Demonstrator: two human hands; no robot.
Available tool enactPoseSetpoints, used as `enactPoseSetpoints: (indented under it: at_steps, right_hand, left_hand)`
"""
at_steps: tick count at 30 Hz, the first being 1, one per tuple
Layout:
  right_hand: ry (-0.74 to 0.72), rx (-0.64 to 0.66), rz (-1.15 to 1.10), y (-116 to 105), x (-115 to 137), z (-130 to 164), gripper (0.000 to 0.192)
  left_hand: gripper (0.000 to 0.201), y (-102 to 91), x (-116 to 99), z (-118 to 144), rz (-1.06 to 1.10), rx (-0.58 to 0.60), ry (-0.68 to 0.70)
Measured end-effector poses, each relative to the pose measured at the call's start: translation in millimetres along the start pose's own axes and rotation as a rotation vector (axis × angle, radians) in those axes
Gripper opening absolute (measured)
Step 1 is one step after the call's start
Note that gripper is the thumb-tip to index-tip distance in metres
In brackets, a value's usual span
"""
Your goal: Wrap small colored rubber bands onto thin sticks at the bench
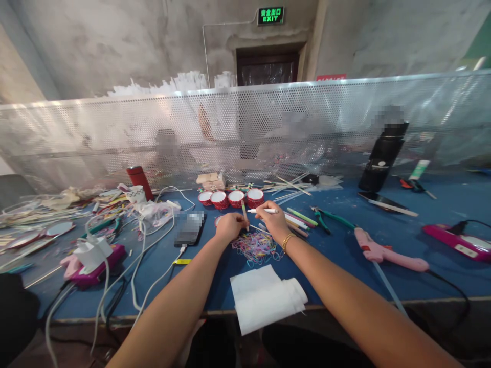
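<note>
My left hand (229, 228) pinches a flat craft stick (244, 208), which stands up from the fingertips with coloured marking on it. In my right hand (273, 221) a white marker pen (256, 211) lies sideways, its tip close to the stick. Just below both hands is a loose pile of coloured rubber bands (255, 248). A row of several small red drums (236, 198) with white tops stands behind them. More marker pens (301, 217) lie to the right of my right hand. A folded white cloth (266, 299) rests at the table's front edge.
Pliers (324, 220), a pink glue gun (387, 253) and a black bottle (383, 156) are on the right. A phone (190, 228), white cables (143, 255) and a magenta power strip (97, 271) lie left. A perforated metal screen (245, 133) runs along the back.
</note>
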State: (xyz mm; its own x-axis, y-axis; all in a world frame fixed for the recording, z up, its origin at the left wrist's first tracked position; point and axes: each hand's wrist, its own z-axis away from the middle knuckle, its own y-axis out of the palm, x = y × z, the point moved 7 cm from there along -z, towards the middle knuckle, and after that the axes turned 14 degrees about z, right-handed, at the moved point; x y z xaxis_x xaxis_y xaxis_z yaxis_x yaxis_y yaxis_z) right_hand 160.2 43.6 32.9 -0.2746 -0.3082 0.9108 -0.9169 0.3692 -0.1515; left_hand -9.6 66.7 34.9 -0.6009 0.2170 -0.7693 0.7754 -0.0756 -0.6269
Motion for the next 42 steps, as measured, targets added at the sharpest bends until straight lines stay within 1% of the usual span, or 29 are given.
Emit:
enactPoseSetpoints:
  at_steps: [6,12,17,24,29,36,39,42]
  right_hand:
    - [-0.036,0.045,-0.007,5.5,0.2,-0.2,0.016]
    - [-0.006,0.003,-0.003,0.7,-2.5,-1.5,0.015]
    - [-0.024,0.053,-0.021,7.1,-1.6,-0.6,0.015]
    - [0.014,0.009,-0.024,2.3,-4.7,-1.9,0.015]
    - [-0.033,0.052,-0.023,7.2,-3.2,-2.1,0.015]
    - [0.021,0.016,-0.005,1.0,-1.9,-0.7,0.016]
    - [-0.013,0.030,-0.017,4.6,-0.6,-0.6,0.016]
    - [-0.053,0.048,-0.012,8.2,0.3,-1.2,0.016]
  left_hand:
    - [0.014,-0.1,0.4,-0.9,-0.004,-0.011,0.002]
    - [0.014,-0.3,1.0,-1.9,-0.006,-0.018,0.008]
    - [0.012,0.0,1.4,-2.3,-0.005,-0.018,0.009]
    - [0.012,-0.7,0.2,-1.1,0.006,-0.018,0.010]
    - [0.015,-1.5,-0.9,0.1,-0.001,-0.025,0.012]
    - [0.013,-0.4,1.3,-2.9,0.007,-0.020,0.041]
    - [0.012,-1.2,3.5,-4.1,0.019,-0.045,0.024]
    - [0.012,0.2,3.7,-4.9,0.023,-0.024,0.020]
